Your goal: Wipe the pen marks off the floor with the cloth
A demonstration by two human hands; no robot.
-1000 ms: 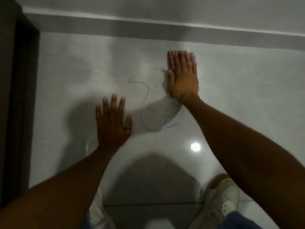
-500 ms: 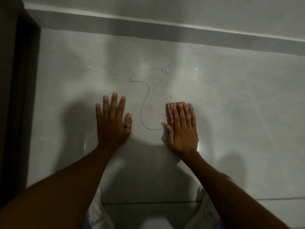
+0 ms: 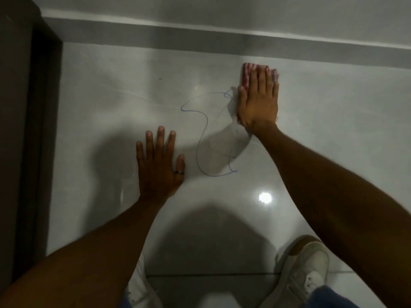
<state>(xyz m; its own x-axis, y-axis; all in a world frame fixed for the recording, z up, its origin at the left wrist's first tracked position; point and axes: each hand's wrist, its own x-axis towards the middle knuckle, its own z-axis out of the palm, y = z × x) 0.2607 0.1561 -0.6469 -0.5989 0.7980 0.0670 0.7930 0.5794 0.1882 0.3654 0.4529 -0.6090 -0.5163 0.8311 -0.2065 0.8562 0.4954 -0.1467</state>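
A blue pen scribble (image 3: 205, 134) loops across the glossy white floor tile (image 3: 333, 130). My right hand (image 3: 259, 101) lies flat on a red-and-white cloth (image 3: 246, 73), pressing it to the floor at the scribble's far right end, close to the wall. Only the cloth's far edge shows past my fingertips. My left hand (image 3: 159, 165), fingers spread and a dark ring on the thumb, rests palm-down on the floor just left of the scribble and holds nothing.
A grey skirting strip (image 3: 222, 42) runs along the wall at the back. A dark door frame (image 3: 33, 130) stands at the left. My white shoe (image 3: 304, 270) is at the lower right, and a tile joint (image 3: 211, 274) crosses near my knees.
My right hand has slid the cloth from the near end of the scribble back up to its far end by the wall. The left hand has stayed put.
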